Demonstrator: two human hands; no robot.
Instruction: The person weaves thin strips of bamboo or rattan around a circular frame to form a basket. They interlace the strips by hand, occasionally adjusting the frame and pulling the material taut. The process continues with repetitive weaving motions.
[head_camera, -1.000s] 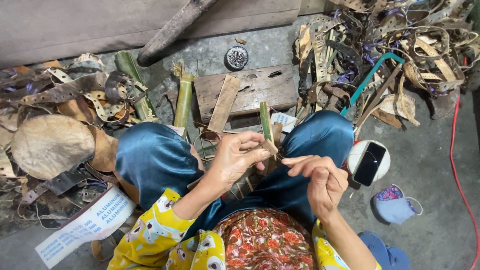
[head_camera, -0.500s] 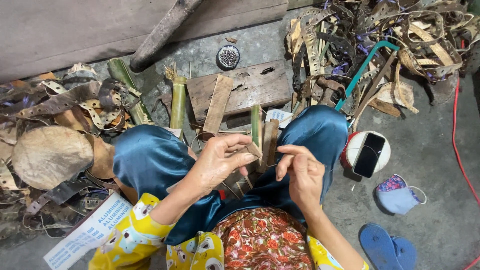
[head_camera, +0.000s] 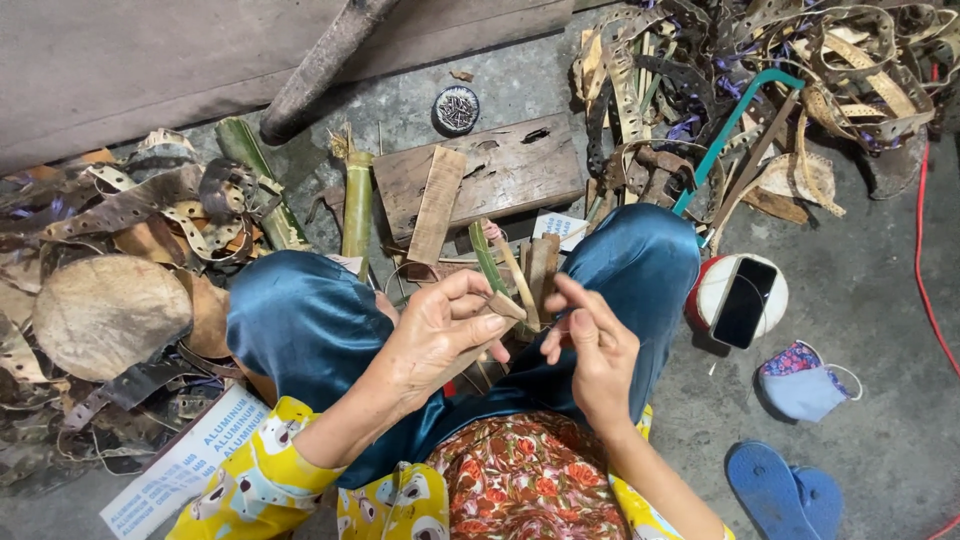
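I sit on the floor with both knees in blue satin trousers (head_camera: 300, 320). My left hand (head_camera: 440, 335) is closed around a bundle of thin bamboo strips (head_camera: 525, 275), some green, some tan, that stick up between my knees. My right hand (head_camera: 595, 350) is just right of the bundle, its fingertips pinching at one strip near the left thumb. A wooden block (head_camera: 500, 170) lies on the floor beyond my knees, with a flat tan strip (head_camera: 437, 205) resting across it.
A green bamboo section (head_camera: 357, 200) and a round tin of small nails (head_camera: 456, 108) lie near the block. Piles of punched scrap strips (head_camera: 150, 210) lie left and at top right (head_camera: 800, 70). A phone on a round lid (head_camera: 742, 300), a cloth mask (head_camera: 800, 380) and a blue sandal (head_camera: 785, 490) lie right.
My hands have come lower and closer together over the strips. The right hand's fingers have moved in to the bundle held by the left hand.
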